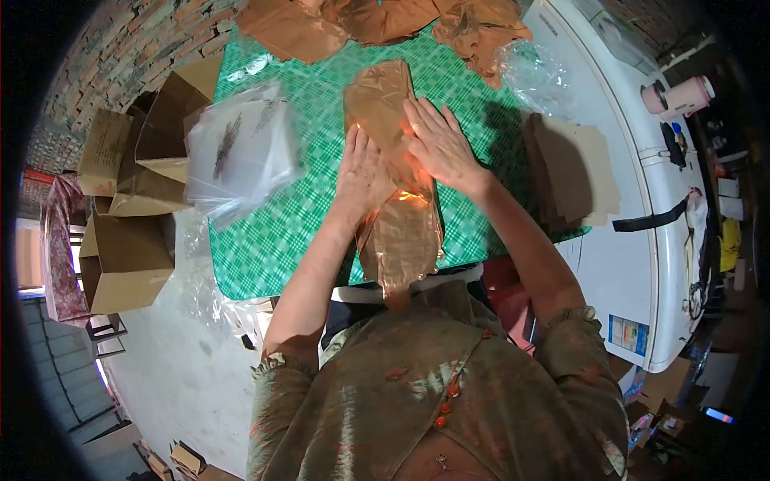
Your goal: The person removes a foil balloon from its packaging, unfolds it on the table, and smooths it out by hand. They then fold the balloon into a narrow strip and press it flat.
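Note:
A long, flat piece of shiny copper-coloured foil (377, 88) lies lengthwise on the green checked tablecloth (313, 120), its near end hanging over the table's front edge. My left hand (363, 175) rests on the foil's left side with fingers stretched out. On its right side, my right hand (441, 148) lies flat with the fingers apart. The foil shows between and below the two hands, with bright glints near my left wrist. Neither hand is closed around anything. Parts of the foil are hidden under my palms.
Clear plastic bags (249, 152) are stacked at left, beside open cardboard boxes (128, 256). More copper foil (385, 20) lies at the far edge. Brown cardboard sheets (573, 172) and crumpled clear plastic (537, 76) sit at right, near a white fridge-like appliance (609, 264).

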Tool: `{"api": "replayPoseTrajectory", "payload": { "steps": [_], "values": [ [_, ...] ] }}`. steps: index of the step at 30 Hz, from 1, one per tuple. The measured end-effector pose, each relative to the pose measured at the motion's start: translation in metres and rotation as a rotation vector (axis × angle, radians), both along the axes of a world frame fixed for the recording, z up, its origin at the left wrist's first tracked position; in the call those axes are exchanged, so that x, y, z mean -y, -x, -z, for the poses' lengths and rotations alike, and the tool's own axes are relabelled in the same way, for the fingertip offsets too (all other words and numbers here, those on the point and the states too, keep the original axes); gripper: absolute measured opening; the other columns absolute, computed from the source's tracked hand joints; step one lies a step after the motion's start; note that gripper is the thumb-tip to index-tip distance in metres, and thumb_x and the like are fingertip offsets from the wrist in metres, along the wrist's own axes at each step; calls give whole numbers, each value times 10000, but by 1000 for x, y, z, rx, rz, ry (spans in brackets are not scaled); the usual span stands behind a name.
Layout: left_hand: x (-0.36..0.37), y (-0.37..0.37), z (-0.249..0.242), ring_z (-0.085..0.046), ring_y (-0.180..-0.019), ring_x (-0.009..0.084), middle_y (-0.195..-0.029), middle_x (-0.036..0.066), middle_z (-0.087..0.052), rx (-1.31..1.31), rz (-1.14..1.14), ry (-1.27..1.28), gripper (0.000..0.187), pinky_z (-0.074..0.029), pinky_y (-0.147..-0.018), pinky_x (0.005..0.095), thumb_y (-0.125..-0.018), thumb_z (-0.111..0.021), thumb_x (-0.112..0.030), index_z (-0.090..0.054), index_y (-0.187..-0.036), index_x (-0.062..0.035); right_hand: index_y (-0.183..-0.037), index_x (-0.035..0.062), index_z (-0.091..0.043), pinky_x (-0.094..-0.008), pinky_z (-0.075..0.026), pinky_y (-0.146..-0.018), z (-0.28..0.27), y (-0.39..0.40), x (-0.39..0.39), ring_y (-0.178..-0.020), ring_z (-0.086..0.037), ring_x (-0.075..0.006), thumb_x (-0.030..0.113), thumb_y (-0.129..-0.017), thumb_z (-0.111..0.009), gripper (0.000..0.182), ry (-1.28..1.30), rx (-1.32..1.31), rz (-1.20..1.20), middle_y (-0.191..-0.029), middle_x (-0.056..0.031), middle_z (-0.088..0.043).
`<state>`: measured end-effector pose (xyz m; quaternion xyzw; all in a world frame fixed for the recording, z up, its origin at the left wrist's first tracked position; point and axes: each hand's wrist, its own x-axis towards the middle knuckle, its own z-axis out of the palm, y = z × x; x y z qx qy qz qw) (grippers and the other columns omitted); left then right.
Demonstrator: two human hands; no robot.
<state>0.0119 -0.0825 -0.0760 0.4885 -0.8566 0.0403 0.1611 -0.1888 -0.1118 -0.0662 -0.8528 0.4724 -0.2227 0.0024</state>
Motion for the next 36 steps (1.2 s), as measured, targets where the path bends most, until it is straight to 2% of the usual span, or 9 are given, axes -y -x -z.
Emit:
{"api": "replayPoseTrajectory", "payload": {
  "steps": [7,16,19,22,28,31,32,35,36],
  "values": [
    [3,-1,4,-234,-1543,394,-1595,209,-385,170,-63,62,718,-146,-1282,509,-929,-613,-443,-473,-1513,-49,-1568,13,-350,-520,-165,-1251,0,22,-28,-1513,-329,-300,378,-1052,-482,645,23,-59,25,-1598,-155,-416],
    [-1,-5,3,-234,-1541,369,-1598,193,-371,-89,2,-42,996,-145,-1296,476,-751,-764,-538,-433,-1516,8,-1565,24,-369,-535,-160,-1253,-6,12,-53,-1519,-320,-288,385,-1049,-503,644,-19,-82,-40,-1611,-136,-404],
    [-2,-7,14,-268,-1521,362,-1585,202,-385,-287,-43,-73,999,-147,-1297,475,-760,-752,-560,-428,-1521,1,-1564,20,-371,-537,-151,-1254,-10,8,-65,-1527,-305,-292,382,-1036,-528,659,-25,-94,-66,-1619,-136,-392],
    [0,-4,-6,-212,-1534,426,-1597,269,-357,-22,58,-89,1033,-179,-1287,458,-751,-770,-551,-438,-1487,94,-1566,13,-366,-545,-144,-1254,-12,7,-85,-1535,-292,-301,384,-1002,-580,708,-55,-113,-103,-1623,-154,-382],
    [-5,-5,12,-207,-1534,427,-1629,270,-294,-308,-100,-147,947,-162,-1292,428,-869,-699,-490,-353,-1533,90,-1556,-26,-362,-539,-149,-1260,-25,10,-125,-1532,-297,-320,419,-949,-645,804,-171,-148,-139,-1617,-188,-379],
    [6,-5,23,-195,-1538,424,-1630,266,-290,-67,-70,-100,952,-171,-1291,427,-859,-718,-482,-355,-1534,84,-1544,-46,-371,-533,-162,-1260,-28,10,-151,-1529,-300,-344,411,-927,-677,826,-218,-82,-186,-1608,-212,-383],
    [5,-6,23,-193,-1539,424,-1629,266,-290,-104,-75,-101,957,-177,-1290,428,-852,-725,-484,-360,-1532,81,-1513,-70,-399,-515,-214,-1245,-26,10,-160,-1515,-326,-364,359,-821,-767,893,-185,-57,-200,-1592,-223,-397],
    [-6,-6,8,-191,-1539,425,-1626,263,-292,-205,-85,-120,956,-185,-1289,432,-832,-742,-481,-378,-1525,68,-1484,-78,-437,-521,-226,-1242,-23,12,-176,-1497,-356,-378,368,-802,-778,883,-191,-28,-217,-1561,-241,-433],
    [-7,-7,9,-194,-1537,425,-1625,260,-293,-231,-84,-136,947,-182,-1290,434,-827,-746,-473,-387,-1522,60,-1436,-59,-495,-516,-298,-1197,-20,13,-179,-1407,-456,-369,357,-855,-748,757,-102,-7,-234,-1472,-223,-520]
  ]
}}
